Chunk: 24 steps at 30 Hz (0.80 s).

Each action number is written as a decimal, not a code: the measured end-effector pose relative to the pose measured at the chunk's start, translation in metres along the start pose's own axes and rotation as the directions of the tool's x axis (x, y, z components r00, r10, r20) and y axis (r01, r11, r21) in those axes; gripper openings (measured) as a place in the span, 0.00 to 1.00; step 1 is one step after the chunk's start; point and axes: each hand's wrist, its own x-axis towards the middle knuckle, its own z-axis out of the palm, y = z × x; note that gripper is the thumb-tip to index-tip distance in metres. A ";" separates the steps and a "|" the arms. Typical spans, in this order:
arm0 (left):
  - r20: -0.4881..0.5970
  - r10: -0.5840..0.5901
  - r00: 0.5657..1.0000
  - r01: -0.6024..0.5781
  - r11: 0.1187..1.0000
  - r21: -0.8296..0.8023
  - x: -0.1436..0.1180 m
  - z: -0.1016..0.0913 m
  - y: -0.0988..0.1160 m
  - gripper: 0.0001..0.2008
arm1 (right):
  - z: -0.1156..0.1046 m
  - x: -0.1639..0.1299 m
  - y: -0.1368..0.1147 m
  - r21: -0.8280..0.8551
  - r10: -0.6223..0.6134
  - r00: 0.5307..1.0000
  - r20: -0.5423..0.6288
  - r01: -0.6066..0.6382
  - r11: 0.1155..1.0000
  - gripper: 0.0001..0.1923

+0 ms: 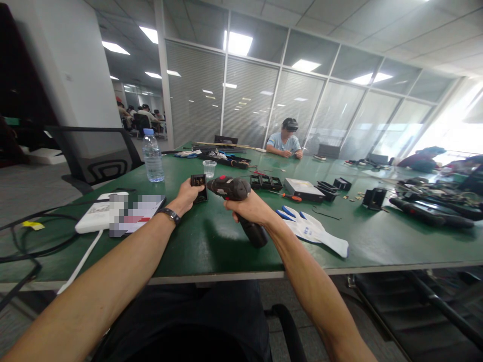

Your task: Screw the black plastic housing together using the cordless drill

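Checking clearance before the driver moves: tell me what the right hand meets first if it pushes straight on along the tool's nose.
The right hand grips a cordless screwdriver whose nose points left at the small black part held upright by the left hand. That part comes first; tip contact is unclear.

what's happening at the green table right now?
A person seated at the green table grips a black cordless power screwdriver in the right hand, its tip pointed at a small black square plastic part that the left hand holds upright on the tabletop. A white work glove with blue fingertips lies just right of the tool. More black parts sit further back, and another person works at the far side.
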 end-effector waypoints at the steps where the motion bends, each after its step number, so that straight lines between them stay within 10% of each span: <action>1: 0.001 0.000 1.000 0.000 1.000 -0.002 0.000 0.000 0.000 0.23 | 0.000 0.000 0.000 -0.006 -0.008 1.000 0.003 0.008 1.000 0.03; 24: -0.011 -0.005 1.000 0.005 1.000 0.006 0.001 0.001 -0.002 0.23 | 0.000 0.002 0.004 0.004 0.000 1.000 0.011 0.000 1.000 0.04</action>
